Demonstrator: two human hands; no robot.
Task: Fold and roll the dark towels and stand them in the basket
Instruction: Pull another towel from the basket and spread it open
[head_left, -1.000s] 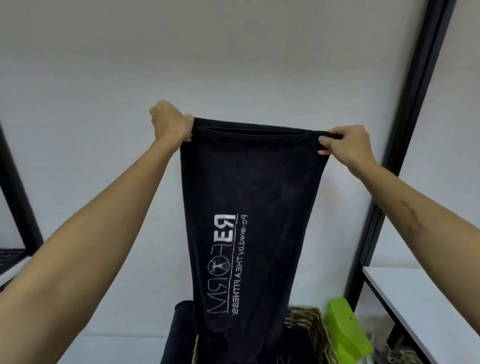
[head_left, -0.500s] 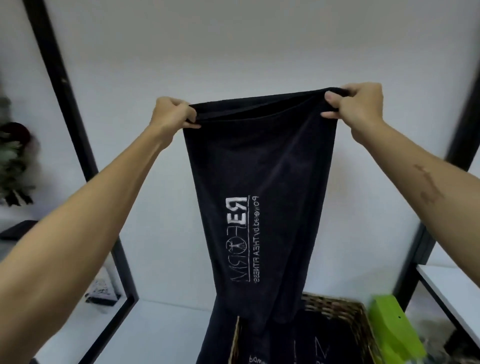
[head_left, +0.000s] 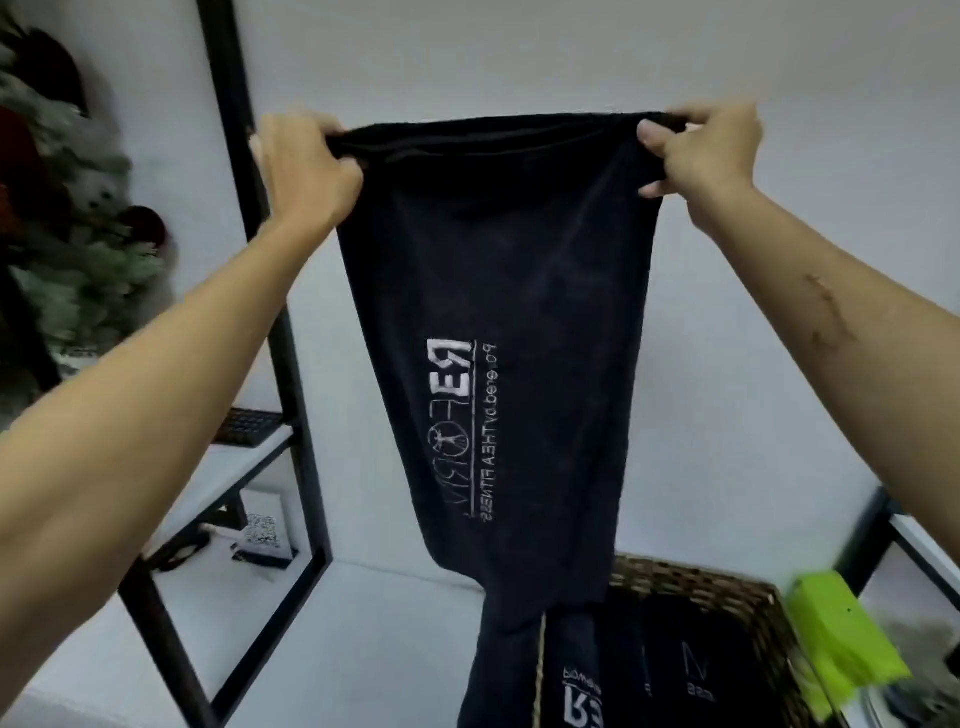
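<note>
A dark towel (head_left: 519, 291) with a white mirrored logo hangs lengthwise in front of me, held up high by its top edge. My left hand (head_left: 304, 166) grips the top left corner. My right hand (head_left: 704, 148) pinches the top right corner. The towel's lower end drops down beside the left side of a woven wicker basket (head_left: 727, 584) at the bottom right. Inside the basket stand several dark towels (head_left: 649, 670) with white lettering. Another dark towel (head_left: 493, 670) hangs over the basket's left side.
A black metal shelf frame (head_left: 260, 291) stands at the left with a white shelf board (head_left: 228, 467); a keyboard (head_left: 244, 426) and a small box (head_left: 262, 532) sit there. A decorated green tree (head_left: 62, 208) fills the far left. A bright green object (head_left: 841, 639) lies right of the basket.
The view has swung left and down, showing more of the left shelf and the basket. Both hands still hold the towel stretched by its top edge.
</note>
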